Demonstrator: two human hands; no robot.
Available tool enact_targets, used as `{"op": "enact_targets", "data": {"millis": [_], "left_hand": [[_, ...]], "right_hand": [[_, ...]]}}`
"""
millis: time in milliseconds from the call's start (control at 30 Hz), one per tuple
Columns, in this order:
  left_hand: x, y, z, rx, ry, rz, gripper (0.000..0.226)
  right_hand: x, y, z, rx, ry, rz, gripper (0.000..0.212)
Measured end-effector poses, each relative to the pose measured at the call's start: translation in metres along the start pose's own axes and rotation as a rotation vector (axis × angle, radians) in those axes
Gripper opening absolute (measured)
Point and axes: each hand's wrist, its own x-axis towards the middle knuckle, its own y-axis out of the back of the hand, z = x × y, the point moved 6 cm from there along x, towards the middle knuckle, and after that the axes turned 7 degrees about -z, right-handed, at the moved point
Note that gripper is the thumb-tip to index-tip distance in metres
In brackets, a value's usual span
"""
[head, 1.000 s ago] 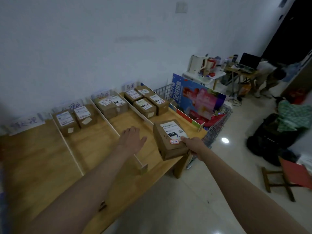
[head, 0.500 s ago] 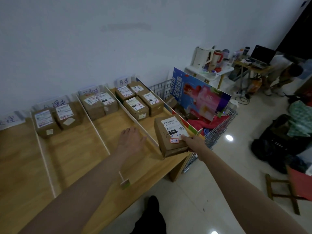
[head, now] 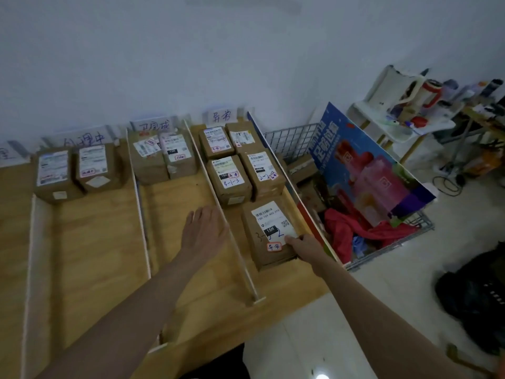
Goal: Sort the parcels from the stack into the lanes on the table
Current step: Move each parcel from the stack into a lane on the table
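Parcel [head: 269, 232]: in the rightmost lane of the bench [head: 103, 242], behind four others.
Right hand [head: 302, 243]: gripping the parcel's near right corner.
Left hand [head: 203, 231]: spread flat, next lane.

Bare forearms, sleeveless, unadorned hands [head: 203, 231]

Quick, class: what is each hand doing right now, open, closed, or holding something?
Left hand: open, palm down, flat on the table beside the lane divider, holding nothing.
Right hand: gripping the near end of the parcel in the rightmost lane.
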Motion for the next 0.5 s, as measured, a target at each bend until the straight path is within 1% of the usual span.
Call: {"op": "enact_targets", "data": {"millis": [67,133,233,333,433,500], "left_hand": [[0.007,-0.005,-0.005,0.001,0.037,-0.007,0.053],[0.009,-0.014,-0.009,0.014,0.074,-0.049,0.056],[0.010,-0.028,-0.018,-0.006,0.149,-0.106,0.060],[0.005,-0.040,-0.023,-0.011,0.211,-0.117,0.061],[0.000,-0.051,-0.026,-0.025,0.264,-0.158,0.062],[-0.002,-0.056,-0.025,-0.023,0.302,-0.176,0.062]], "right_hand": [[0.023,-0.006,-0.001,-0.015,-0.011,-0.045,0.036],[0.040,-0.011,-0.001,-0.053,-0.015,-0.080,0.038],[0.060,-0.017,-0.004,-0.111,-0.017,-0.120,0.035],[0.075,-0.022,-0.009,-0.158,-0.011,-0.153,0.028],[0.091,-0.028,-0.008,-0.179,-0.008,-0.208,0.039],[0.098,-0.031,-0.007,-0.209,-0.012,-0.245,0.042]]}}
